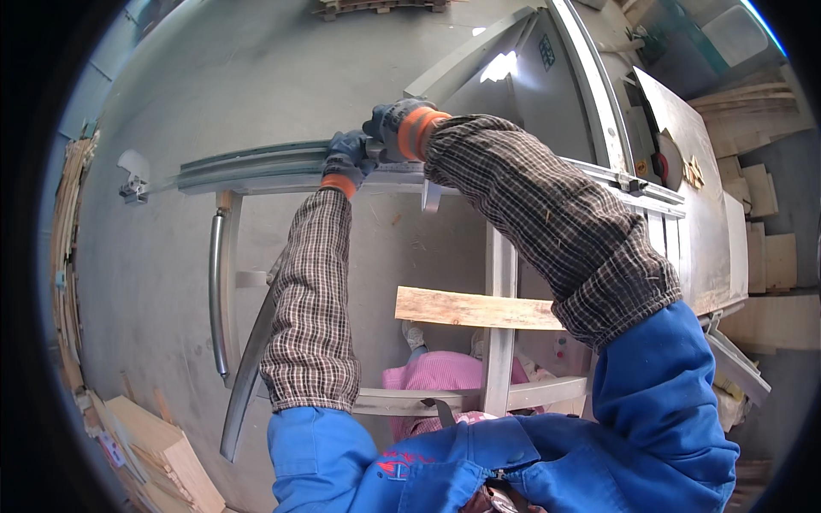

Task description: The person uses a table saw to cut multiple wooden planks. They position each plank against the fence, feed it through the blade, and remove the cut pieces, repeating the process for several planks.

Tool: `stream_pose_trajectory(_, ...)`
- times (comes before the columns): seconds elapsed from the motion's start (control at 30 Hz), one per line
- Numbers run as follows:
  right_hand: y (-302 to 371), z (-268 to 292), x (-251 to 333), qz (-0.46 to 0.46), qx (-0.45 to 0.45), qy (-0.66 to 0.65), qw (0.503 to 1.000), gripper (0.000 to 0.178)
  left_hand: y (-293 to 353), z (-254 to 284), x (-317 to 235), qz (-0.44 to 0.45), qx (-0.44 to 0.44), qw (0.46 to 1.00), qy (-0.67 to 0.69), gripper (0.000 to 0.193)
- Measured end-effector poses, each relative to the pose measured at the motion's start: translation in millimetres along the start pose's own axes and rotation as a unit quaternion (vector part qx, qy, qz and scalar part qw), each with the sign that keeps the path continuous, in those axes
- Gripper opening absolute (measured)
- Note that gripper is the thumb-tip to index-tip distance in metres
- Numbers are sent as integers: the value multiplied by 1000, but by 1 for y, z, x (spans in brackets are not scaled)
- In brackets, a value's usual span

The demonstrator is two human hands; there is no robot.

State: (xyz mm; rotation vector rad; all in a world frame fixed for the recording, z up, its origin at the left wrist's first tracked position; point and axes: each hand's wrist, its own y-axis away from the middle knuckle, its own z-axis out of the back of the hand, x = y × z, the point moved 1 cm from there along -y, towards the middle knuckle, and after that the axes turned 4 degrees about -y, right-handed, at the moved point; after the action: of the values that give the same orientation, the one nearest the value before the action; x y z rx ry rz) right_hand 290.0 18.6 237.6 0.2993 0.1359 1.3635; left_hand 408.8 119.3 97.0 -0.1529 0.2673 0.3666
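Both of my hands wear grey-blue work gloves with orange cuffs and meet at a long metal rail (256,169) that crosses in front of me. My left hand (349,152) is closed at the rail's near side, its fingers curled. Just to its right and slightly farther off, my right hand (395,128) is bent inward, fingers closed. A small grey metal part (374,148) shows between the gloves; its kind is not clear. What each palm holds is hidden by the gloves. A wooden board (475,308) lies across the metal frame (500,350) nearer to me.
At the right, a saw blade (670,161) stands by a grey machine table (684,128) with wood scraps. A metal roller (219,295) and a curved dark bar (250,376) lie at the left. Stacked boards (154,436) stand at the lower left; more wood (780,261) is at the right.
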Motion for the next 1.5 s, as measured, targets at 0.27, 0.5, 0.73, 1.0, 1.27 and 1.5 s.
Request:
stream_pose_trajectory(0.27, -5, -9, -10, 6, 10, -16, 1000, 39, 3, 1, -6, -47, -43, 995, 76, 29)
stream_pose_trajectory(0.5, -7, -7, 2, -21, -30, -58, 998, 43, 4, -14, 22, -84, -119, 987, 70, 21)
stream_pose_trajectory(0.73, 108, -10, -61, -43, -321, -193, 926, 48, 58, -12, -38, 28, -197, 978, -66, 48)
stream_pose_trajectory(1.0, 391, -180, -99, -202, -476, -353, 780, 21, 207, -53, -270, -215, -64, 972, 73, 74)
stream_pose_trajectory(1.27, 624, -332, -107, -535, -270, -605, 523, 34, 207, -114, -439, -321, 74, 944, 30, 100)
stream_pose_trajectory(1.5, 670, -355, -158, -449, -224, -831, 239, 26, 182, -146, -470, -260, 213, 938, -83, 98)
